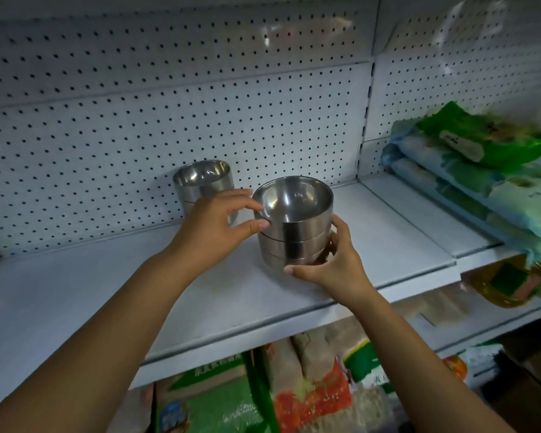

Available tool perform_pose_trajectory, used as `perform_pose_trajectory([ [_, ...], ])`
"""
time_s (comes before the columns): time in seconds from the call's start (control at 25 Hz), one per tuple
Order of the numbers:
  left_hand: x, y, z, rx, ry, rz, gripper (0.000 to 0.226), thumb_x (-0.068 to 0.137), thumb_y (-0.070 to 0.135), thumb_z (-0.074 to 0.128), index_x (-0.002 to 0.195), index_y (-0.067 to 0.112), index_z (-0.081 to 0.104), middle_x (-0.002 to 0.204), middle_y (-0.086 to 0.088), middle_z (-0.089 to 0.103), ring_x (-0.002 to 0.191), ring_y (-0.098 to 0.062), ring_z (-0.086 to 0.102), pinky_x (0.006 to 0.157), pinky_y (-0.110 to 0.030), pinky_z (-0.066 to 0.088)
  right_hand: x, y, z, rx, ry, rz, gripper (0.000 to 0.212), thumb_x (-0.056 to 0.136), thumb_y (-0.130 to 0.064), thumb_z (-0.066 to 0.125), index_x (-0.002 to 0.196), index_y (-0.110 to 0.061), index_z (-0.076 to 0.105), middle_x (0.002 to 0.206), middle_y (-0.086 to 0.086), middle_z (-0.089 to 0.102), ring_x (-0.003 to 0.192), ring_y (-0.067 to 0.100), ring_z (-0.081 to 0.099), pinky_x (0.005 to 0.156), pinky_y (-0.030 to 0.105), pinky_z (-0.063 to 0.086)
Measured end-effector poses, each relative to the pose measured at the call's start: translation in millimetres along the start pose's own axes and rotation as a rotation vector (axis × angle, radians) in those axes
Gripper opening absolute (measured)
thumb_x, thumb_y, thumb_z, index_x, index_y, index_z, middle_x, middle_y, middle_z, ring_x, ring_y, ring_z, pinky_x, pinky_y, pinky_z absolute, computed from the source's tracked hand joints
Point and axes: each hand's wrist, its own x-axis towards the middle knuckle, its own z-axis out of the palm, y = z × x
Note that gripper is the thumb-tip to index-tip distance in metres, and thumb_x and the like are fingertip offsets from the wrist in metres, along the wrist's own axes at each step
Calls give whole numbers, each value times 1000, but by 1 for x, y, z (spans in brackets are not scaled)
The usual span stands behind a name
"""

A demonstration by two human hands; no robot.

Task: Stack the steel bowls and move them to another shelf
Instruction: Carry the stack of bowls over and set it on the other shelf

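Observation:
A stack of three steel bowls (pixel 294 235) stands on the white shelf (pixel 107 295), near its middle. My left hand (pixel 219 226) pinches the rim of the top bowl from the left, thumb on the outer wall. My right hand (pixel 334 264) curls round the bottom of the stack from the right, thumb along its front base. A second, shorter stack of steel bowls (pixel 203 182) stands behind my left hand, close to the pegboard back wall, partly hidden by my fingers.
Packaged goods in green and pale blue bags (pixel 481 170) are piled on the neighbouring shelf to the right. Below the shelf lie bags of rice and grain (pixel 294 392). A perforated white back panel (pixel 169 120) closes off the rear.

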Motion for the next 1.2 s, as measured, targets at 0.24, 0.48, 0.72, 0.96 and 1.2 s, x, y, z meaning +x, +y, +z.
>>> perform_pose_trajectory([
  [0.24,28,-34,13,286,34,186,17,84,24,83,101,20,80,109,6,74,105,-12,58,93,-32,49,48,16,14,18,-72,36,119,60,-30,101,148,-49,23,123,-26,53,111,-2,59,78,10,51],
  [0.48,59,-54,5,476,-53,203,36,87,26,80,121,15,75,122,1,73,115,-23,60,97,-45,49,95,22,32,-26,-72,69,120,63,-31,99,153,-38,21,116,-21,55,103,4,61,73,9,46],
  [0.72,93,-65,3,548,-152,100,48,90,36,74,136,24,64,141,-4,60,138,-23,48,113,-42,36,145,24,37,-76,-88,85,124,61,-34,101,157,-32,21,140,-6,56,121,13,56,92,24,45],
  [0.96,111,-65,-4,590,-124,46,48,92,35,73,138,26,63,145,-7,55,139,-22,45,113,-37,28,183,25,41,-125,-129,106,126,63,-30,100,159,-30,19,148,-1,54,135,23,54,96,29,44],
  [1.2,112,-78,-3,612,-129,19,52,92,39,72,142,28,59,149,-6,51,142,-22,42,116,-38,23,188,26,42,-145,-128,141,130,62,-31,101,160,-31,15,148,-1,55,134,24,55,98,32,47],
])
